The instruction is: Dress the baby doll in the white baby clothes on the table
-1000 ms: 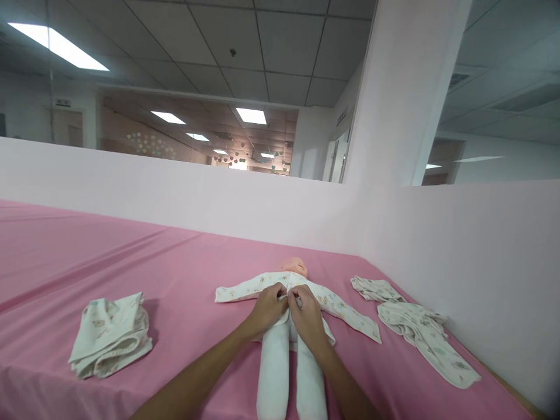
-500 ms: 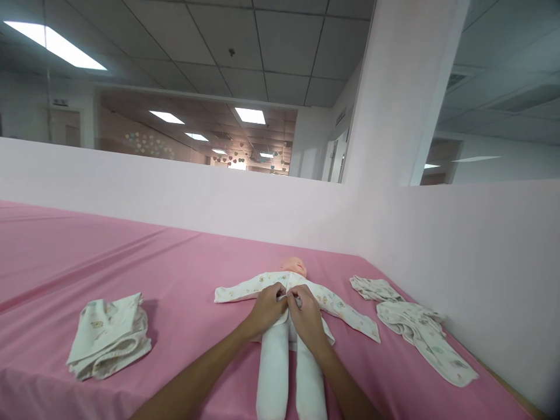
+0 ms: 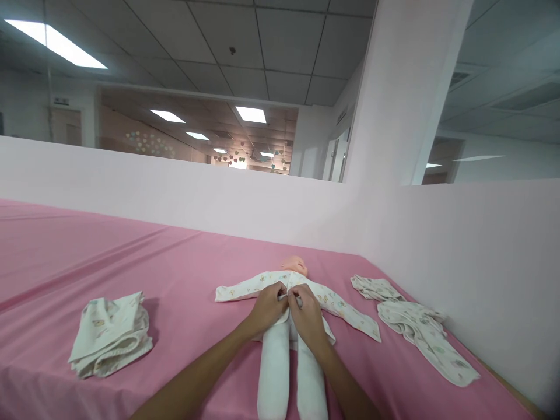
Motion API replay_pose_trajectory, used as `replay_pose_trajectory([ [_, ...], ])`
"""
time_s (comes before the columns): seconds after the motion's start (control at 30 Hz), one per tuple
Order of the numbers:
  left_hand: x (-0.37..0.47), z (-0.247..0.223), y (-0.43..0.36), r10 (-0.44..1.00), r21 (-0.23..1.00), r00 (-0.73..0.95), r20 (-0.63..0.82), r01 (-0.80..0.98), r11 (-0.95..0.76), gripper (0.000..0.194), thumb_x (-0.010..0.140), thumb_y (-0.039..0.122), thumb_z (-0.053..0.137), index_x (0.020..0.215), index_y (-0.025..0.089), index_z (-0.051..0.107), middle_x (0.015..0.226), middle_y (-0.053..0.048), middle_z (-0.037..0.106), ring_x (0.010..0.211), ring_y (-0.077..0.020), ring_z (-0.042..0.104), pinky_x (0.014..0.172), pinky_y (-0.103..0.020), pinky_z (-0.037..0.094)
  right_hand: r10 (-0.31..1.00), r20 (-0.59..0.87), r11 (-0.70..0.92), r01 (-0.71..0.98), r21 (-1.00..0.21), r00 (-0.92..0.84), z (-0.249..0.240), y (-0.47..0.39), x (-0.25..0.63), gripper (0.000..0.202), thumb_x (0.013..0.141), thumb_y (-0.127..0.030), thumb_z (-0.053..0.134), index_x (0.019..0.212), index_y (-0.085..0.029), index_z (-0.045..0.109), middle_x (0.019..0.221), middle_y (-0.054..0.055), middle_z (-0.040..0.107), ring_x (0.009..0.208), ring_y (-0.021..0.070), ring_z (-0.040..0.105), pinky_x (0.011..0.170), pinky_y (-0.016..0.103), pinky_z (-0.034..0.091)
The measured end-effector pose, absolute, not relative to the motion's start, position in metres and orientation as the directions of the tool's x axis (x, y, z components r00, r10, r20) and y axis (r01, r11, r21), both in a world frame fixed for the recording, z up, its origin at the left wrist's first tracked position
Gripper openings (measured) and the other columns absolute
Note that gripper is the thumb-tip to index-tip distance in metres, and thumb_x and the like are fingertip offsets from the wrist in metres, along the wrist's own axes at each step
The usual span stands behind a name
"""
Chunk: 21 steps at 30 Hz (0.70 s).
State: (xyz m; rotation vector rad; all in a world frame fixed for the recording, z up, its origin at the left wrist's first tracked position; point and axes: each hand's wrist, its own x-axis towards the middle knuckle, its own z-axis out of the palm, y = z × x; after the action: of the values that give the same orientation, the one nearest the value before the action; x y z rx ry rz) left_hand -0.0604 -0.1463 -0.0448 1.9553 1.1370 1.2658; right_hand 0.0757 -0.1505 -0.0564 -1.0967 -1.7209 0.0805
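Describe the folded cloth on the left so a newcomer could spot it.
Find the pink sheet. Near its front edge, left of the doll, lies the folded patterned cloth. Unlike the loosely spread garments along the right-hand wall, it is a compact bundle lying alone.

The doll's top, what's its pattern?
White top with small, scattered coloured prints; it shows in the head view.

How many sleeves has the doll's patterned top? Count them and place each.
2: one sleeve stretches toward picture left, the other sleeve toward picture right. Neither seems hidden.
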Motion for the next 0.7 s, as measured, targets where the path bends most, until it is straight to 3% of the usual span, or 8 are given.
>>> replay_pose_trajectory([
  [0.7,-0.0604,-0.0446,-0.1466,0.869,0.789,0.209,0.449,0.363,-0.495,0.016,0.083,0.029,0.049,0.071,0.020,0.046,0.070,0.001,0.052,0.068,-0.0152,0.043,0.061,-0.024,0.033,0.694,0.719,0.577,0.623,-0.529,-0.032,-0.0570,-0.1503,0.0761,0.019,0.092,-0.029,0.044,0.080,-0.023,0.058,0.087,0.005,0.063,0.084,0.0208,0.059,0.080,0.035,0.046],
])
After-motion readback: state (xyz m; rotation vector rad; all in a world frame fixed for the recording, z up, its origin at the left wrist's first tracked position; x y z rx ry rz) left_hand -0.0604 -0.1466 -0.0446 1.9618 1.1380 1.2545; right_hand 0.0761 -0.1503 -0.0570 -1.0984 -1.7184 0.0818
